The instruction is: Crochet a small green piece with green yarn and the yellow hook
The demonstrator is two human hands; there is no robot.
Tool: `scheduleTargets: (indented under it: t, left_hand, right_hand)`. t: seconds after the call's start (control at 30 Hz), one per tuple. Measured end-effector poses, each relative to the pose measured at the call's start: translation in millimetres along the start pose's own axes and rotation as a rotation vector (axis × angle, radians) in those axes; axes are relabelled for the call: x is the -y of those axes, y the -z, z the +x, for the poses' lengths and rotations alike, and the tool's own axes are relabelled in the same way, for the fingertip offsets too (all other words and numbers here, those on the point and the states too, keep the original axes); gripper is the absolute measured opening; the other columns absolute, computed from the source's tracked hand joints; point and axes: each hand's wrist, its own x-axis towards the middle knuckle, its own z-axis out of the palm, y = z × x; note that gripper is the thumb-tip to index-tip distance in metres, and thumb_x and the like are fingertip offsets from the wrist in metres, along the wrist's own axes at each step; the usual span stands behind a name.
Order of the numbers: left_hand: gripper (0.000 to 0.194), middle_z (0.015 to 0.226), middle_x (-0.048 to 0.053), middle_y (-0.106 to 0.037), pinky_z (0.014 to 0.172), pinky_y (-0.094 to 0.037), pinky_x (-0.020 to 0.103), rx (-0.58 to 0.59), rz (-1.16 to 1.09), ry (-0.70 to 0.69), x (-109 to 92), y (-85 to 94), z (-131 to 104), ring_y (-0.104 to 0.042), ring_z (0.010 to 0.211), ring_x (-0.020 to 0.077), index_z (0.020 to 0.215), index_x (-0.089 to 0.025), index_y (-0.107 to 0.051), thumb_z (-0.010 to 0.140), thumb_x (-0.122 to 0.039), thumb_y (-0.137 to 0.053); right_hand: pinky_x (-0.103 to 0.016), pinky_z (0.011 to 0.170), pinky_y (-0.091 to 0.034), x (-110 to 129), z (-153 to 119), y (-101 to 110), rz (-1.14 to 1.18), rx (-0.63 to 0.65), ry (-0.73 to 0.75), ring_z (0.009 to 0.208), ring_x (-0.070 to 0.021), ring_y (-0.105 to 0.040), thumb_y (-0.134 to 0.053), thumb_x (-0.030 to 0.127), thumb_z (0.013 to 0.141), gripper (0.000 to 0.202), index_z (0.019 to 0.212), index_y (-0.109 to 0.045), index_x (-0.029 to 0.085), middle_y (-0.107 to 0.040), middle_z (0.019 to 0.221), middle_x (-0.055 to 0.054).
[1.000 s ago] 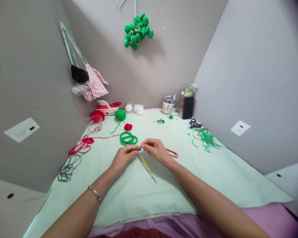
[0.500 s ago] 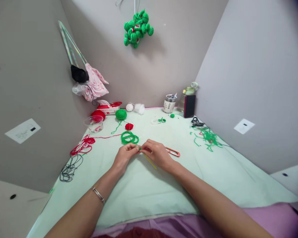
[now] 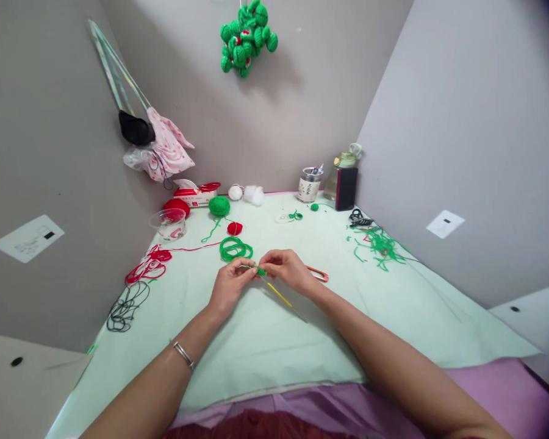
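My left hand [image 3: 229,286] pinches a small green crochet piece [image 3: 261,272] between thumb and fingers. Closed on the same piece from the other side, my right hand [image 3: 287,269] has its thumb and fingertips together at its edge. A crochet hook with a yellow grip [image 3: 280,294] slants down to the right from the piece, below my right hand; its upper end is hidden at the fingers. Just behind my left hand lies a loose coil of green yarn [image 3: 236,249]. An orange-handled tool [image 3: 319,274] lies partly hidden behind my right hand.
Green [image 3: 219,206] and red [image 3: 234,228] yarn balls sit at the back left, near a clear plastic tub [image 3: 168,227]. Tangled red [image 3: 149,265] and black cords [image 3: 127,308] lie left. Scissors [image 3: 360,219], green scraps [image 3: 382,244] and an upright phone [image 3: 346,189] are right.
My right hand has shifted slightly, and more of the yellow-gripped hook shows below it. More of the green piece is visible between my fingers. The whole view has tilted down a little.
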Motion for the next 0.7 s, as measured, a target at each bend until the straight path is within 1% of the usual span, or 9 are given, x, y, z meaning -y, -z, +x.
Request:
scheduleTargets:
  t: [0.07,0.13,0.23,0.37,0.47,0.53,0.6,0.7]
  left_hand:
    - [0.032,0.126,0.01,-0.073,0.089,-0.065,0.045,-0.029,-0.005,-0.019,0.4,-0.5,0.2,-0.073,0.104,0.0247,0.128,-0.017,-0.07,0.102,-0.035,-0.072]
    - [0.032,0.128,0.01,-0.072,0.089,-0.064,0.045,-0.059,-0.011,-0.037,0.9,-1.0,0.6,-0.073,0.105,0.0251,0.129,-0.017,-0.069,0.102,-0.035,-0.072]
    - [0.031,0.129,0.01,-0.072,0.09,-0.064,0.046,-0.089,-0.007,-0.049,1.5,-1.6,0.6,-0.073,0.106,0.0253,0.128,-0.017,-0.07,0.102,-0.034,-0.072]
    - [0.031,0.128,0.01,-0.072,0.091,-0.064,0.046,-0.1,0.02,-0.057,1.7,-2.0,-0.7,-0.073,0.106,0.0253,0.128,-0.017,-0.07,0.102,-0.034,-0.072]
    - [0.029,0.125,0.01,-0.073,0.089,-0.064,0.045,-0.09,0.028,-0.058,0.4,-2.4,-2.2,-0.073,0.104,0.0244,0.125,-0.017,-0.07,0.102,-0.034,-0.073]
    - [0.025,0.12,0.009,-0.074,0.088,-0.064,0.043,-0.078,0.02,-0.056,-2.1,-2.9,-3.1,-0.073,0.1,0.0232,0.119,-0.016,-0.072,0.101,-0.033,-0.073]
    - [0.019,0.113,0.007,-0.075,0.086,-0.063,0.042,-0.068,0.002,-0.048,-5.8,-3.6,-4.1,-0.073,0.095,0.0212,0.109,-0.015,-0.073,0.099,-0.031,-0.076]
    - [0.021,0.097,0.003,-0.077,0.084,-0.06,0.038,-0.061,-0.04,-0.021,-12.3,-4.9,-4.9,-0.073,0.083,0.0198,0.091,-0.017,-0.073,0.088,-0.033,-0.086]
  right_hand:
    - [-0.025,0.057,-0.046,0.1,1.2,0.9,0.061,0.029,-0.035,0.057,-0.014,-0.055,-0.065,0.023,0.085,0.012,0.081,-0.075,0.017,-0.063,0.06,0.002]
    - [-0.025,0.058,-0.046,0.9,1.0,0.7,0.106,0.043,-0.057,0.057,-0.0137,-0.056,-0.065,0.024,0.084,0.014,0.081,-0.076,0.017,-0.065,0.06,0.002]
    - [-0.025,0.058,-0.045,2.0,-0.3,-0.2,0.134,0.039,-0.079,0.057,-0.0132,-0.055,-0.065,0.025,0.083,0.015,0.08,-0.078,0.017,-0.065,0.06,0.002]
    - [-0.025,0.058,-0.042,1.5,-0.6,0.3,0.137,0.017,-0.095,0.058,-0.0128,-0.054,-0.068,0.025,0.079,0.011,0.077,-0.076,0.018,-0.065,0.06,0.002]
    - [-0.025,0.059,-0.043,0.4,0.2,2.2,0.148,0.029,-0.095,0.059,-0.0131,-0.055,-0.07,0.026,0.078,0.009,0.076,-0.074,0.018,-0.065,0.061,0.003]
    - [-0.025,0.06,-0.043,0.0,0.2,3.7,0.154,0.044,-0.092,0.06,-0.0133,-0.055,-0.071,0.026,0.078,0.009,0.076,-0.074,0.018,-0.065,0.061,0.003]
    - [-0.026,0.061,-0.045,0.1,-0.4,5.1,0.156,0.063,-0.087,0.061,-0.0135,-0.056,-0.071,0.026,0.078,0.009,0.077,-0.075,0.018,-0.067,0.063,0.002]
    - [-0.027,0.064,-0.047,1.4,-2.1,7.0,0.148,0.099,-0.074,0.062,-0.0144,-0.058,-0.068,0.026,0.083,0.014,0.082,-0.078,0.017,-0.069,0.066,0.001]
